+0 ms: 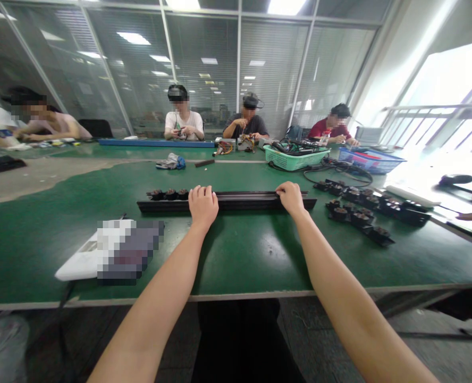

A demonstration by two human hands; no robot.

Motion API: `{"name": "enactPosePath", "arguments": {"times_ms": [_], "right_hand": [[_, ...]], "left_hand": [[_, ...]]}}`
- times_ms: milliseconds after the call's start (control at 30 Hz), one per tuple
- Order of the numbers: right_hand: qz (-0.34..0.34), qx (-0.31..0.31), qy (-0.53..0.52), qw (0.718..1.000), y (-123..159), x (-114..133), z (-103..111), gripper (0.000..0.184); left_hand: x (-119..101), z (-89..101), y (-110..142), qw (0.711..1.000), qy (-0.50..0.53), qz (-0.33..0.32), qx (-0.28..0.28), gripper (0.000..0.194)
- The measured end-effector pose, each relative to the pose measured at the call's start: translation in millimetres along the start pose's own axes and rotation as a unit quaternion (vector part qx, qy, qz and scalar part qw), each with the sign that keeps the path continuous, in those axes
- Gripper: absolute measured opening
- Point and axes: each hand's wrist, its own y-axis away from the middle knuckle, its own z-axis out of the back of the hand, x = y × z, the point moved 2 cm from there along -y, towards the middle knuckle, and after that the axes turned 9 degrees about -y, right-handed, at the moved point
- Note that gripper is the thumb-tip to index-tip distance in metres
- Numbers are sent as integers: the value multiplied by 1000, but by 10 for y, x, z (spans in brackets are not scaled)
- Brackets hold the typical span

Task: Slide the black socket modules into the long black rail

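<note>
Two hands clamp the black extruded rail (236, 202) well apart: left hand (203, 206) and right hand (291, 198), fingers curled over its top edge. Even grip pressure keeps the rail level. Dark round-topped units (170, 194) sit left of the left hand; similar loose units (340, 214) lie right of the right hand.

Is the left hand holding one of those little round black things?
No, the left hand rests on the long black bar, beside the little round black things, not on one.
</note>
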Motion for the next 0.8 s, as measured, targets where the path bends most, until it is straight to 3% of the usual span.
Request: {"name": "enactPosePath", "arguments": {"times_ms": [800], "right_hand": [[-28, -27, 12, 999, -27, -104, 17, 33]], "left_hand": [[1, 9, -2, 1000, 13, 4, 4, 46]]}}
